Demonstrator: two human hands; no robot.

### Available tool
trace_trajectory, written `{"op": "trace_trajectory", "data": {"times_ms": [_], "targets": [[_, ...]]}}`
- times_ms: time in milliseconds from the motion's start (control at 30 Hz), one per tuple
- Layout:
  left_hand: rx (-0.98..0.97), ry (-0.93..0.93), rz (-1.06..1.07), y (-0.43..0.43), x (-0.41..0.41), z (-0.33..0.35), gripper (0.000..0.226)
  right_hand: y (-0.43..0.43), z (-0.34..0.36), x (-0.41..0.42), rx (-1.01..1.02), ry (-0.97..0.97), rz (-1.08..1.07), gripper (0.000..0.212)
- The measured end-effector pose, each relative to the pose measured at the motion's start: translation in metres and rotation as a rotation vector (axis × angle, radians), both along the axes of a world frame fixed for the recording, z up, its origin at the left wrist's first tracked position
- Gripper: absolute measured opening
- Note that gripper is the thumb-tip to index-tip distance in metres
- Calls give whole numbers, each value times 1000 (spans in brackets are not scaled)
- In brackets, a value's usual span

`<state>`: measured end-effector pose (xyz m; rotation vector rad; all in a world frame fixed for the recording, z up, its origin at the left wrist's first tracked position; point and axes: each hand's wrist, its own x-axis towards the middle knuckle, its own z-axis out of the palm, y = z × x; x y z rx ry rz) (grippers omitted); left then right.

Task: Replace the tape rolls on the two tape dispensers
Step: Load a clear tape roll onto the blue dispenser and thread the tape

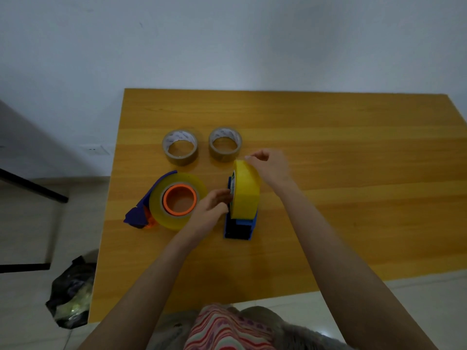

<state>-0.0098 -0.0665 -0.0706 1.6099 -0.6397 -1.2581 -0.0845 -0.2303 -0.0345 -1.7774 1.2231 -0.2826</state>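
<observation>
A blue tape dispenser [240,227] stands upright mid-table with a thick yellow tape roll [246,189] mounted on it. My left hand [211,207] grips the roll's left side at the hub. My right hand [269,166] pinches the top far edge of the same roll. To the left, a second blue dispenser [137,214] lies on its side with a yellow roll [156,202] on its orange hub [180,199]. Two thin brownish tape rolls [180,147] [225,144] lie flat behind them, side by side.
The wooden table [341,160] stands against a pale wall. On the floor at the left lies a black plastic bag [70,294], beside a dark frame [32,188]. Patterned clothing [227,327] shows at the table's near edge.
</observation>
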Motion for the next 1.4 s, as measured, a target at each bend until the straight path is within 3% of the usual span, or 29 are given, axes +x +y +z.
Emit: {"op": "trace_trajectory", "data": {"times_ms": [367, 500, 600, 733, 900, 1100, 1233, 1400], "targets": [[51, -16, -36, -5, 0, -7, 41, -15, -10, -16, 97, 65, -270, 33], [144, -10, 54, -15, 2, -13, 40, -18, -11, -24, 241, 30, -341, 29], [169, -3, -19, -14, 6, -14, 48, -22, -13, -27, 364, 5, -387, 17], [198, -28, -74, -16, 11, -11, 26, -28, -17, -29, 461, -9, -398, 46], [2, -300, -279, -5, -3, -4, 68, -36, -20, -27, 498, 4, -424, 11], [-64, -400, -210, -6, -8, -18, 73, -44, -19, -24, 551, 57, -389, 25], [-18, -445, -187, -2, -6, -27, 91, -41, -19, -25, 565, 52, -381, 18], [-88, -442, 135, 6, -14, -31, 82, -43, -25, -34, 622, 17, -445, 26]]}}
